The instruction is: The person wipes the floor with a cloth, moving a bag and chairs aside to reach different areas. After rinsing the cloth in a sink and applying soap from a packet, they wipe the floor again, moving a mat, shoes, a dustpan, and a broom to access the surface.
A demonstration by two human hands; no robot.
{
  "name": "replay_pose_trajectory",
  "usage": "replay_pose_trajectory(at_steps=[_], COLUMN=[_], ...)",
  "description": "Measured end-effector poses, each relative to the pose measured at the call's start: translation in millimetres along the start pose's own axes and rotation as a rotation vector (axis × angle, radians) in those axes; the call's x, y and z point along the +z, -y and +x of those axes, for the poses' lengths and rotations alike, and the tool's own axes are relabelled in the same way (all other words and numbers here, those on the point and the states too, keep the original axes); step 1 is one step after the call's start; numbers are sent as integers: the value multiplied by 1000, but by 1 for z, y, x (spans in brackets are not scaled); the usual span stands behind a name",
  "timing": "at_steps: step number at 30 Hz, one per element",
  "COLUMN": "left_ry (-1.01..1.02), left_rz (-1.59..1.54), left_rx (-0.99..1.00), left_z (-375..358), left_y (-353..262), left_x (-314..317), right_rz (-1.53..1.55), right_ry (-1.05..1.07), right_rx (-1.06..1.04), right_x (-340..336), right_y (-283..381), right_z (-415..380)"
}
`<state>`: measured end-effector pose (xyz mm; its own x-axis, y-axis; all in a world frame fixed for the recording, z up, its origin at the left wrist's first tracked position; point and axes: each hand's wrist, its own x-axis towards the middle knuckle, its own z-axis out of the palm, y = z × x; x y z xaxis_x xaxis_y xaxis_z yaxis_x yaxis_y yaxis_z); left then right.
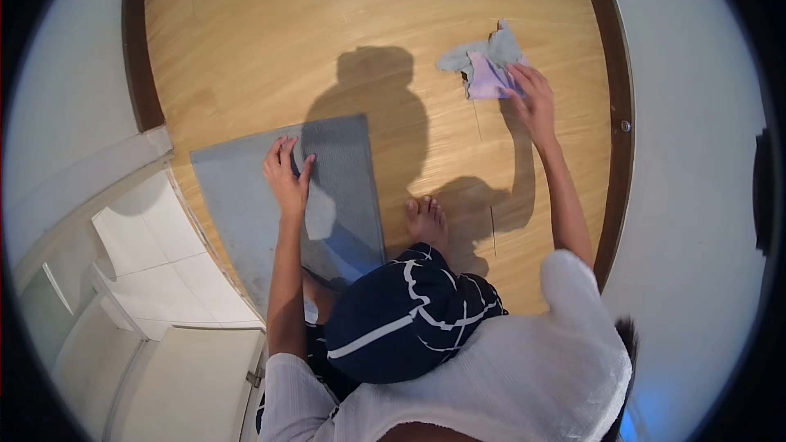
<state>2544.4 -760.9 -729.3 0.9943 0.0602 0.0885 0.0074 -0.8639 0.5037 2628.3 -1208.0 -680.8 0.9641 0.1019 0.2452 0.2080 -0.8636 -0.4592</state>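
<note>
A ragged grey and lilac cloth [490,75] lies crumpled on the wooden floor at the upper right. My right hand [534,98] reaches to its right edge, thumb and fingers apart, with the fingertips overlapping the lilac part. On the left, my left hand [286,176] is over a grey floor mat [237,184], its fingers loosely bent and apart, nothing in it. The mat lies flat, partly under my shadow, and its near end is hidden by my arm and leg.
Wooden flooring [262,16] spreads around the mat and cloth. My bare foot [427,223] rests right of the mat. A dark brown baseboard [620,131] and pale wall bound the right side. White tiles [155,237] lie past a threshold at lower left.
</note>
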Motion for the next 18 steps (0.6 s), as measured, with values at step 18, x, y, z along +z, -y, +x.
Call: replay_pose_trajectory(at_steps=[18], left_ry=[-49], left_rz=[197], left_rx=[-61], left_z=[-8], left_y=[12], left_x=[11], right_rz=[-416], right_ry=[35], right_rx=[325], right_x=[84], right_y=[-95], right_z=[111])
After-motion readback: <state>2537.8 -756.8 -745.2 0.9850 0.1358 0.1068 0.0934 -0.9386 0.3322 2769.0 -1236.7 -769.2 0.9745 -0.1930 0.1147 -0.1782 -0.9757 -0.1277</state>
